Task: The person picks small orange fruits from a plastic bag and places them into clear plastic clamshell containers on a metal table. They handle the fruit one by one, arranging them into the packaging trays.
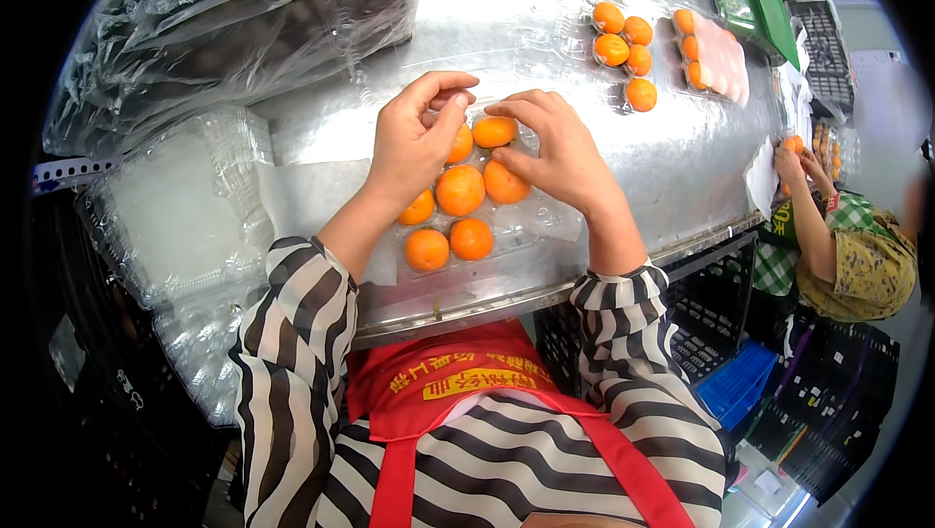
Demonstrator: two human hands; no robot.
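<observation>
Several orange mandarins (460, 191) rest in a clear plastic tray (506, 247) on the metal table in front of me. My right hand (555, 150) has its fingertips and thumb on the far-right mandarin (495, 132), which sits in the tray's far row. Just to the left, my left hand (421, 134) hovers with loosely curled fingers, the thumb a little apart from the index finger. It shows nothing held, and partly hides another mandarin (459, 145) beneath it. Two more mandarins (471, 239) lie in the near row.
Stacked clear plastic containers (185, 207) stand at left, behind them plastic film (243, 31). Far right sit packed mandarins (611, 50), a pack with a pinkish sheet (721, 60) and a green box (769, 12). At right, another person's hands (794, 166) hold a mandarin.
</observation>
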